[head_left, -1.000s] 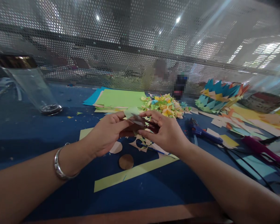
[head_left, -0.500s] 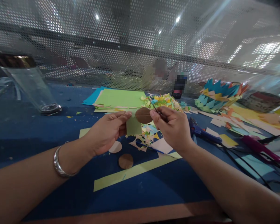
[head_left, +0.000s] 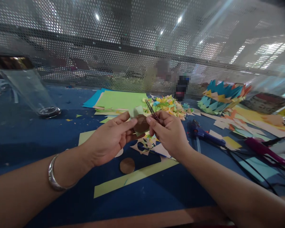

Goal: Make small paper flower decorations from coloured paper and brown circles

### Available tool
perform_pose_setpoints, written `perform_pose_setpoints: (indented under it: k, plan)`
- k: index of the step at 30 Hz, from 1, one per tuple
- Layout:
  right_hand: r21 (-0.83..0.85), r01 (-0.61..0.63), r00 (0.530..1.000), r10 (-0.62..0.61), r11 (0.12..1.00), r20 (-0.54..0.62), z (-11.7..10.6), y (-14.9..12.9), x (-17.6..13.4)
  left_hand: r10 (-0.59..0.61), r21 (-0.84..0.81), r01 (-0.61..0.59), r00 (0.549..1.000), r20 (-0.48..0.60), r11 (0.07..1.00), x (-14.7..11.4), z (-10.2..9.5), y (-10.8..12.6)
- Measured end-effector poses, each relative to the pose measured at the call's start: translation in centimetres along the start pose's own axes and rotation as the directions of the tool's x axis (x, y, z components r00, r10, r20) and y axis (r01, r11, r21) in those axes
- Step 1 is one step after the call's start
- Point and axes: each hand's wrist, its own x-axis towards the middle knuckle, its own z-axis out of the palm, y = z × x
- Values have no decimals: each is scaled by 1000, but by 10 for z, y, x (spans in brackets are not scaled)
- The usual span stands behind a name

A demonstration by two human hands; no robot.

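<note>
I have the brown disc raised above the bench, against light green paper. My left hand pinches both between thumb and fingers. My right hand grips a slim dark two-bladed tool, tips pointing up and away, its thumb beside the disc's right edge. Below, a second disc lies just beside a pale green strip bearing a short blue line. Behind are folded paper pieces and green sheets. To the right I see a blue glue gun and a magenta tool, its pale marking too blurred to read.
</note>
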Motion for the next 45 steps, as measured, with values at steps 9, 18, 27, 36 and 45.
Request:
perform_pose_setpoints:
  k: [9,18,27,36,45]
  plan:
    - [80,-24,1000,23,997,11,-1,-2,2,125,129,-127,992,26,983,1,-3,0]
    - [60,-26,995,19,998,101,-4,1,3,177,355,-173,984,23,919,2,-12,1]
    - [-148,121,990,-109,981,88,-4,-5,-1,185,292,-178,983,5,940,3,-11,0]
    - [-269,141,965,-71,953,253,-2,-3,-5,93,195,-87,996,-18,977,1,-10,3]
    - [-327,142,972,-69,934,225,-4,-8,-5,-7,-6,6,996,-88,1000,1,-7,6]
